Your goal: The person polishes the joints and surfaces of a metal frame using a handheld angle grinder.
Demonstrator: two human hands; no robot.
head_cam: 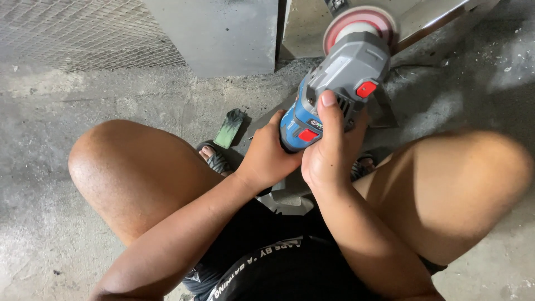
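Note:
A blue and grey angle grinder (340, 83) with red buttons points away from me, its red-backed disc (359, 25) near a metal sheet (312, 28) at the top. My left hand (267, 156) grips the grinder's blue body from the left. On the right side my right hand (331, 153) wraps around it, thumb lying up along the grey housing. Both forearms rise between my bent knees.
I squat on a dusty concrete floor (44, 139). A green worn block (229, 128) lies by my sandalled left foot (212, 156). A grey metal panel (223, 33) and wire mesh (83, 30) stand at the top. A metal piece (290, 200) lies under my hands.

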